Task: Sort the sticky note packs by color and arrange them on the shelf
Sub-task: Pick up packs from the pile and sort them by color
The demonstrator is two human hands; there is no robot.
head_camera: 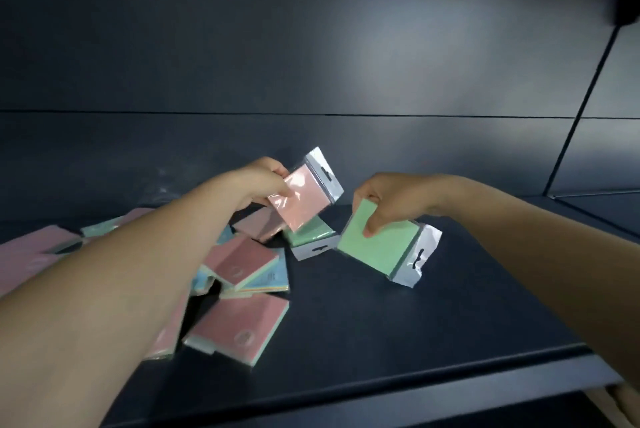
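From the head view, your left hand (266, 181) pinches a pink pack (301, 200) above the pile (239, 265) on the shelf (450, 306); your right hand (384, 199) pinches a green pack (379, 247), tilted with its lower corner near the shelf. These packs look light, stiff and slick in their clear wrap, so set your grip across the pad's edges, not the thin hang-tab. A round mark on some pile packs is too blurred to read.
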